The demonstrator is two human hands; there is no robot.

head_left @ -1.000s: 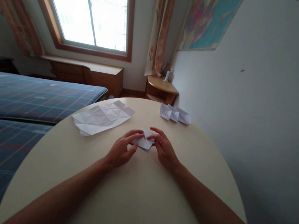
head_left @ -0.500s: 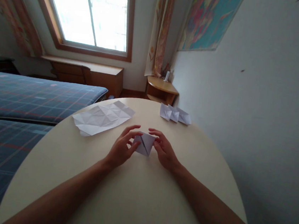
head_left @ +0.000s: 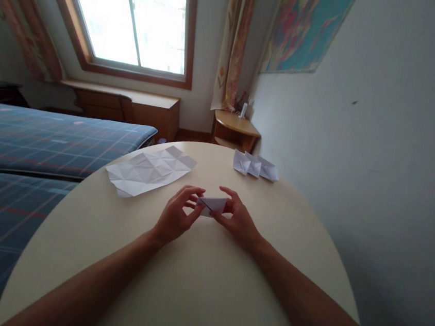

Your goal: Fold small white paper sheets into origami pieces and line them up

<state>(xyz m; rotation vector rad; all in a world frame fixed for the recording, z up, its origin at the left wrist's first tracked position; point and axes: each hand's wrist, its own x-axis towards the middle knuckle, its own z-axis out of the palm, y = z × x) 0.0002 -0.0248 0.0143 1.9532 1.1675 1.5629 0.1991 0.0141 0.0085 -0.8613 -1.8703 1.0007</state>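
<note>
Between my two hands is a small folded piece of white paper (head_left: pixel 213 204), with a dark slanting slit across its face. My left hand (head_left: pixel 177 211) pinches its left end between thumb and fingers. At the right end, my right hand (head_left: pixel 239 218) grips it, the thumb against the lower front edge and the index finger raised above. The fingers behind the paper are partly hidden.
A creased, unfolded white paper sheet (head_left: pixel 150 170) lies at the table's far left. Several folded paper pieces (head_left: pixel 255 166) stand in a row at the far right. The round table (head_left: pixel 204 286) borders a plaid bed (head_left: pixel 49 140) and a wall (head_left: pixel 376 164).
The folded paper has tipped, so its face now looks shorter and flatter. My right thumb has moved left onto its lower edge, and the right fingers have closed on it.
</note>
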